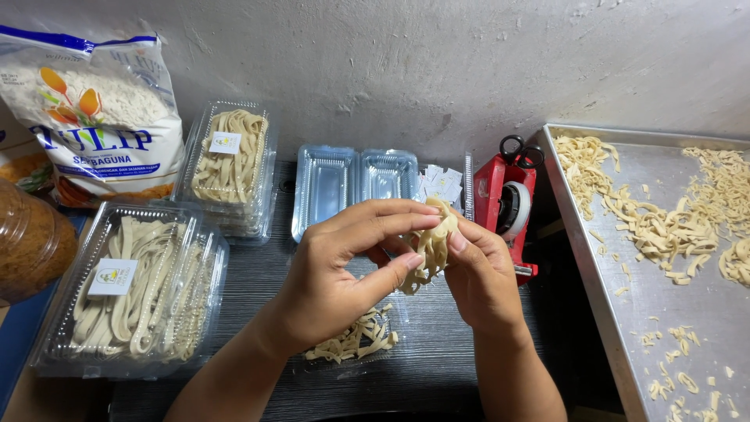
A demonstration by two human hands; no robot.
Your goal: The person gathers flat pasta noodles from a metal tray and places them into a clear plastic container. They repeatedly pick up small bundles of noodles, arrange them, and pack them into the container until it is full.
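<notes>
Both my hands are raised over the dark table and hold one small bundle of pale dough strips [430, 250] between them. My left hand [344, 270] pinches it from the left with fingers and thumb. My right hand [480, 273] grips it from the right. Beneath the hands lies a loose pile of dough strips [355, 340] in an open clear container, partly hidden by my left wrist.
A filled clear box with a label [133, 293] lies at left, a stack of filled boxes [230, 160] behind it. An empty open clear box [351, 184], a flour bag [98, 109], a red tape dispenser [508, 207] and a metal tray with dough strips [648, 297] surround the hands.
</notes>
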